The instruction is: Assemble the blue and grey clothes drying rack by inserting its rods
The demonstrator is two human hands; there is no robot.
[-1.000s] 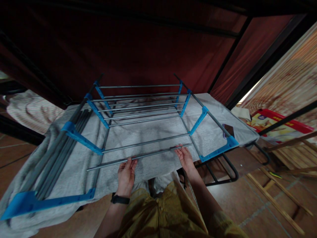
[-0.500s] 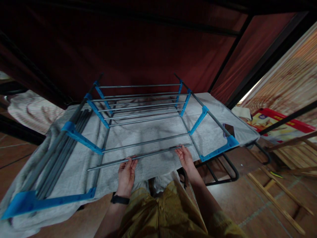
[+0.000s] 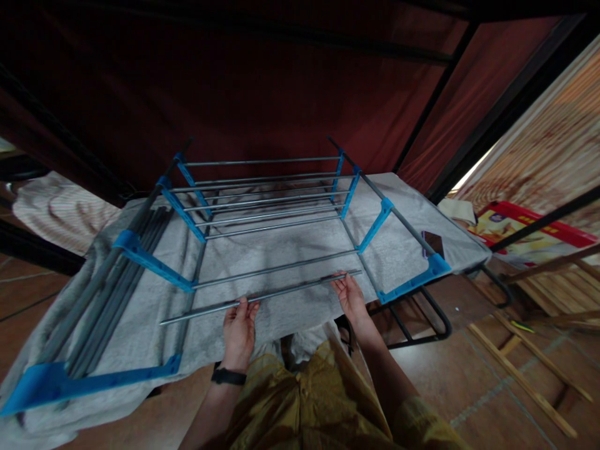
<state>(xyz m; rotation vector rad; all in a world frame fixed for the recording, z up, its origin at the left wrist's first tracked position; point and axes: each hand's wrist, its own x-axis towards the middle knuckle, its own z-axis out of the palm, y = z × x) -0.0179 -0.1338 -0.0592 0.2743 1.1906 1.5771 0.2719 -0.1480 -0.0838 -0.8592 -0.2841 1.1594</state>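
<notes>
A long thin grey metal tube (image 3: 290,289) lies across both of my hands, level above the table. My left hand (image 3: 240,326) pinches it left of the middle, and my right hand (image 3: 349,294) pinches it near its right end. Beyond it stands a rack frame of grey tubes with blue plastic connectors (image 3: 372,225), several crossbars fitted between its two sides. The nearest fitted crossbar (image 3: 276,269) runs just past the tube that I hold. At the near ends sit a left blue end piece (image 3: 117,377) and a right blue end piece (image 3: 412,281).
Several loose grey tubes (image 3: 119,294) lie inside the frame's left side. The frame rests on a table covered with grey cloth (image 3: 281,250). A phone (image 3: 432,242) lies at the right. Beyond are a red and yellow box (image 3: 529,231), a wooden frame (image 3: 520,369) and a dark red curtain (image 3: 262,94).
The held tube has shifted slightly to the left, its left end now sticking out a little farther. Both hands keep their grip, and the rack frame looks unchanged.
</notes>
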